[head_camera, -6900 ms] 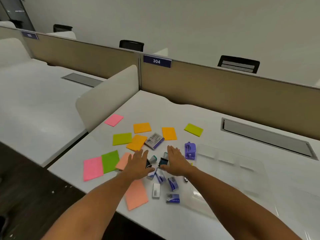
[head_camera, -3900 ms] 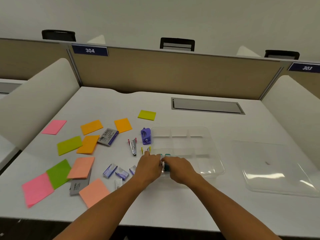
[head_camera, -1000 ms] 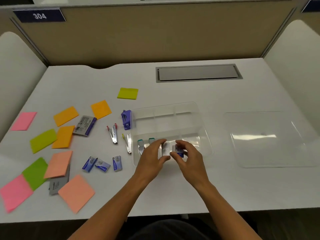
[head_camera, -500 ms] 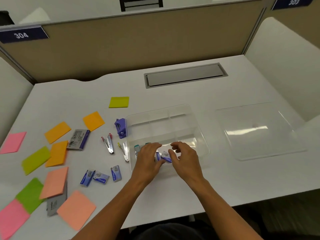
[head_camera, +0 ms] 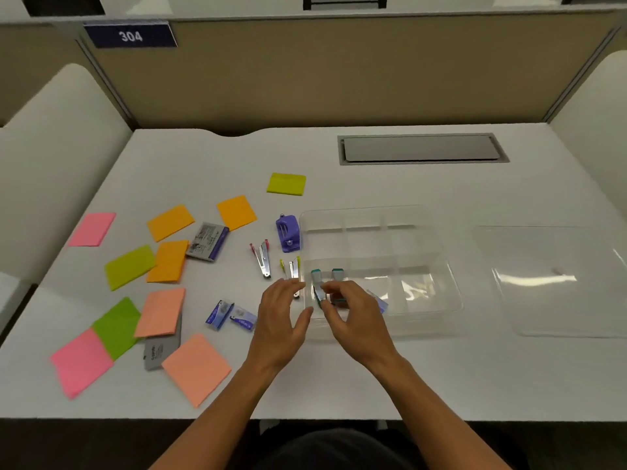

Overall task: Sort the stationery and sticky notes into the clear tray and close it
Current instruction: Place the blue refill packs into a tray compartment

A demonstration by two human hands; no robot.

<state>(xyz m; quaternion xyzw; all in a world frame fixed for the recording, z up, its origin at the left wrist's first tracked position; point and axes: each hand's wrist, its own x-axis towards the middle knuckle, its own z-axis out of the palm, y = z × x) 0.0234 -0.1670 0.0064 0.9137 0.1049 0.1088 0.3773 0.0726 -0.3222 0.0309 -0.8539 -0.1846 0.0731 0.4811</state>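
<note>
- Two hands are working at the near-left corner of the clear tray (head_camera: 380, 266), and that crowding is the first risk: the right hand (head_camera: 356, 317) is reaching into the near-left compartment with its fingers curled at a teal-capped piece (head_camera: 318, 283), though whether it is truly pinching it I cannot tell.
- The left hand (head_camera: 281, 320) is hovering just outside the tray's left wall, fingers loosely spread and holding nothing; a careless sweep could be knocking the yellow-handled stapler (head_camera: 292, 269) lying beside that wall.
- Small pieces are gathering in one compartment; a blue box (head_camera: 379, 301) is lying just right of the right hand, so sorting may be getting muddled if everything lands together.
- Most of the job is waiting: the sticky notes (head_camera: 169, 222) are lying scattered well to the left, with the purple punch (head_camera: 287, 232), a red-handled stapler (head_camera: 261, 257) and two blue staple boxes (head_camera: 230, 315) outside the tray.
- Thin notes may be curling or sliding off the desk (head_camera: 203, 157) edge when dragged.
- The clear lid (head_camera: 556, 279) is lying apart on the right; tall or overfilled contents could be stopping it from seating.
</note>
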